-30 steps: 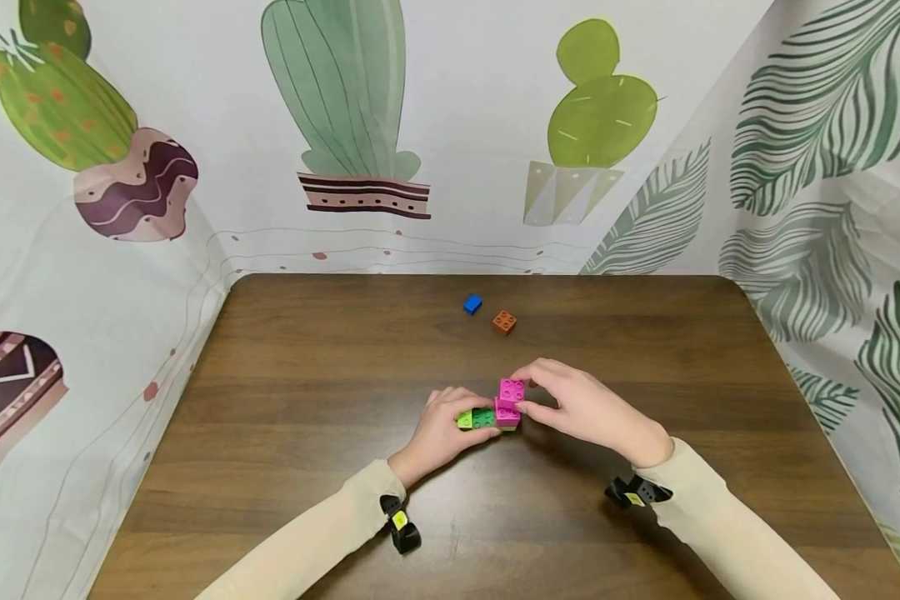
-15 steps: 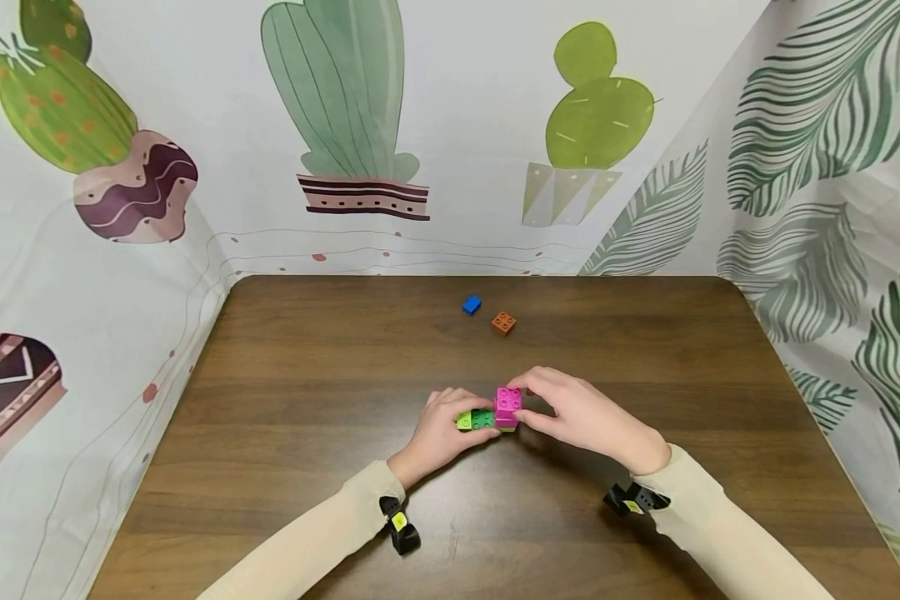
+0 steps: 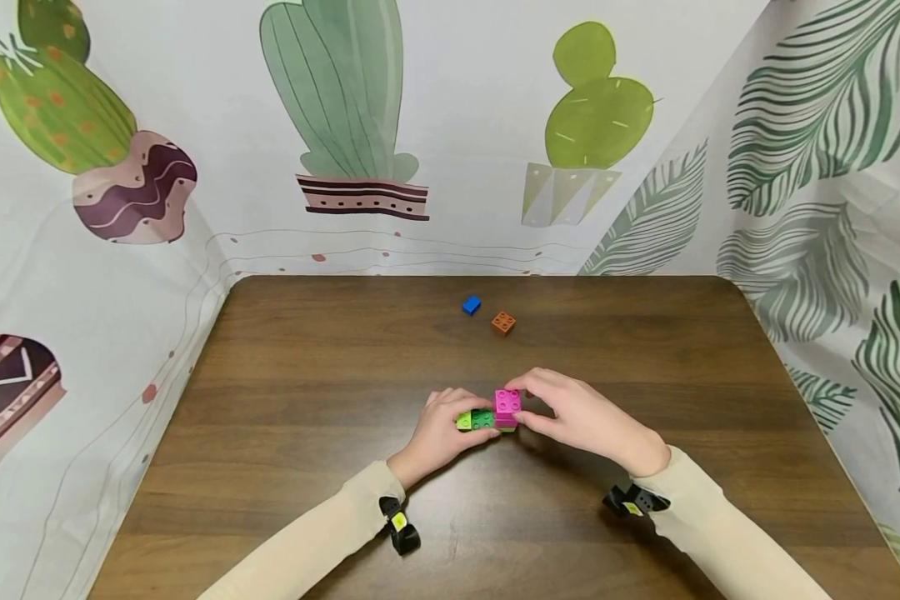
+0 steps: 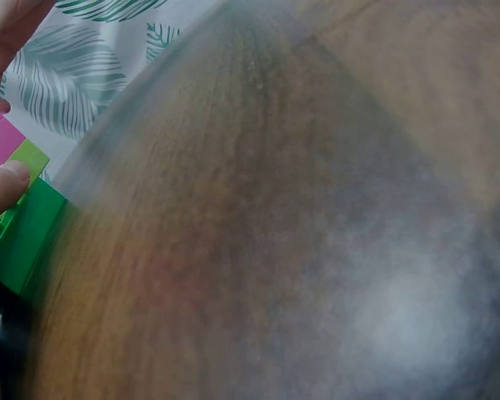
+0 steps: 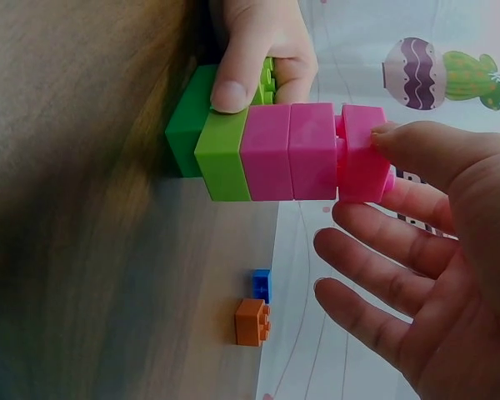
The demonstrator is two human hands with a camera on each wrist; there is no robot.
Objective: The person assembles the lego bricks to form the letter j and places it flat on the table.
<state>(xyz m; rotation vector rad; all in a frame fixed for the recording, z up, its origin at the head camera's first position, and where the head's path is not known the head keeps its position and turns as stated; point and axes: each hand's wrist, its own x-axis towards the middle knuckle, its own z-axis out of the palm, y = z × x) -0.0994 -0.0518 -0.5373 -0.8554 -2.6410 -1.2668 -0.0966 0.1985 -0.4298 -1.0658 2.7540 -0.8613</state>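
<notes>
My left hand (image 3: 438,429) grips a built row of toy building bricks low on the table, its thumb pressing a lime brick (image 5: 223,158). Under that lime piece lies a dark green brick (image 5: 186,125). Two pink bricks, a lower one (image 5: 267,154) and an upper one (image 5: 313,154), are stacked over the lime one. With thumb and index finger, my right hand (image 3: 581,417) pinches a third pink brick (image 5: 365,150) at the top of the stack; a narrow gap shows beneath it in the right wrist view. In the left wrist view, only part of the build is visible.
A blue brick (image 3: 472,305) and an orange brick (image 3: 503,323) lie loose toward the back of the wooden table (image 3: 330,350). A cloth printed with cacti and leaves (image 3: 480,125) hangs behind the table and along its sides.
My right hand has moved the pink brick slightly down and left, from sitting offset to lining up over the pink stack. My left hand stays in place on the build.
</notes>
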